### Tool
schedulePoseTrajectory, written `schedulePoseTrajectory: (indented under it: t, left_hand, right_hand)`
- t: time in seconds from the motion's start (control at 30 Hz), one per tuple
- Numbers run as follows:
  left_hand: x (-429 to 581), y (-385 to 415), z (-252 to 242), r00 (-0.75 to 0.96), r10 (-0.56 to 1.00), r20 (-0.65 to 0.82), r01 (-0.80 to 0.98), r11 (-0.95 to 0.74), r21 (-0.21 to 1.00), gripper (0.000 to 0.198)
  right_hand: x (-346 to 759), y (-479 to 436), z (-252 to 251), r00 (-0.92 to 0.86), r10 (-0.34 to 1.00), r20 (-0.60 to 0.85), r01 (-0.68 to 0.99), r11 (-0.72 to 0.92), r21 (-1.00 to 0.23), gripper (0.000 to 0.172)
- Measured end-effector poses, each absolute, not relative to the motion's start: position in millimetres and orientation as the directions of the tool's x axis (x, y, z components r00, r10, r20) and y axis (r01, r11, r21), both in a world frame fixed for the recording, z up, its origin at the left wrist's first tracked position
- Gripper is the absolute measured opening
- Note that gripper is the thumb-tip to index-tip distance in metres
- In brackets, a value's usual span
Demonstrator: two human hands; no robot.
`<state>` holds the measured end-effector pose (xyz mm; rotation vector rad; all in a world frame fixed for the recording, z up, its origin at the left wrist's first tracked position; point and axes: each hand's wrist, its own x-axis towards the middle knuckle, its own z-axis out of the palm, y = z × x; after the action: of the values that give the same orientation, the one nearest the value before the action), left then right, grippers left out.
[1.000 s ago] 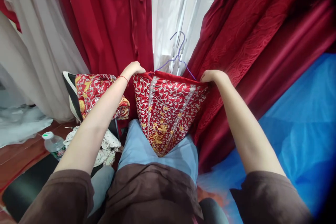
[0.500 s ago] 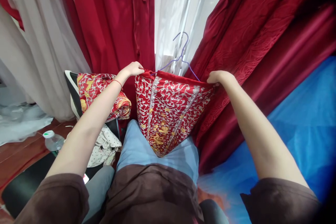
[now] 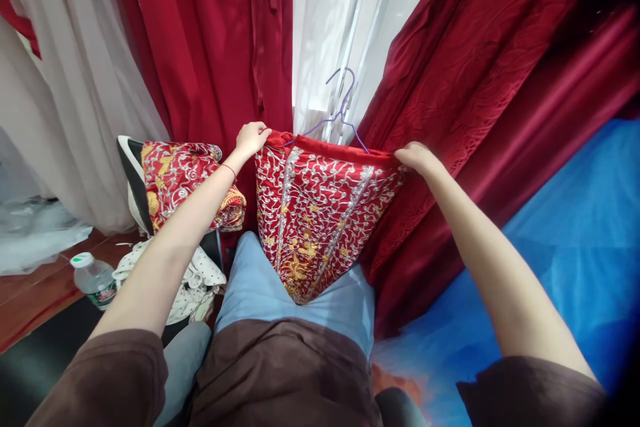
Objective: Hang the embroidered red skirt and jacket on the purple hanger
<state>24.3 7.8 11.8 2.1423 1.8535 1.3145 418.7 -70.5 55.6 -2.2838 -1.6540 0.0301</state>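
- Nearest, lower centre of the frame: blue trousers [image 3: 247, 280] of the seated wearer. The garment [image 3: 325, 207], red with silver and gold embroidery, tapers to its lowest tip over them.
- Centre: the garment lies between the hands. Its longest line, the red band [image 3: 345, 150] on its top edge, runs across the frame, dipping slightly toward the right.
- Left hand [image 3: 253, 139], left of centre: fingers closed on the band's left end.
- Right hand [image 3: 416, 159], right of centre: pinching the band's right end. Hands wide apart, band stretched between.
- Above the band, upper centre: purple hanger [image 3: 343, 110], hook upward and opening left. Its arms slope down to the band; the left hand is nearer an arm's end than the right hand is. The lower part is hidden; how it is fastened cannot be told.
- Farthest, top centre: white drape [image 3: 320, 20] behind the hook.
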Motion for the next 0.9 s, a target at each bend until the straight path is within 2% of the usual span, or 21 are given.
schedulePoseTrajectory:
  t: [0.1,0.17,0.23,0.37,0.43,0.57,0.7,0.8,0.9]
  left_hand:
    - [17,7,17,0.072,0.875,0.479,0.773,-0.353,0.528,0.027]
    - [13,4,22,0.151,0.882,0.446,0.78,-0.383,0.495,0.025]
    - [13,-1,25,0.164,0.849,0.503,0.831,-0.394,0.394,0.022]
    - [35,-15,20,0.154,0.782,0.604,0.923,-0.332,0.194,0.026]
    - [52,-19,15,0.16,0.788,0.595,0.929,-0.324,0.178,0.029]
    - [78,-21,10,0.151,0.785,0.601,0.909,-0.349,0.228,0.03]
    - [83,-14,10,0.146,0.755,0.64,0.87,-0.406,0.281,0.026]
    - [72,-5,11,0.096,0.727,0.68,0.815,-0.45,0.365,0.026]
    - [55,9,13,0.013,0.722,0.692,0.747,-0.467,0.473,0.03]
  right_hand:
    - [421,-75,55,0.211,0.964,0.165,0.975,-0.196,-0.1,0.03]
    - [421,-76,54,0.142,0.974,0.175,0.989,-0.134,-0.057,0.027]
    - [420,-77,50,0.108,0.958,0.267,0.994,-0.1,-0.041,0.028]
    - [411,-80,32,0.141,0.856,0.498,0.989,-0.149,-0.024,0.035]
    - [405,-79,25,0.124,0.821,0.558,0.99,-0.144,-0.008,0.037]
    - [392,-79,21,0.096,0.783,0.615,0.993,-0.117,-0.006,0.04]
    - [377,-82,28,0.094,0.723,0.685,0.993,-0.02,-0.116,0.036]
    - [371,-78,35,0.166,0.66,0.733,0.944,0.109,-0.311,0.03]
    - [375,-68,42,0.285,0.641,0.712,0.839,0.193,-0.509,0.024]
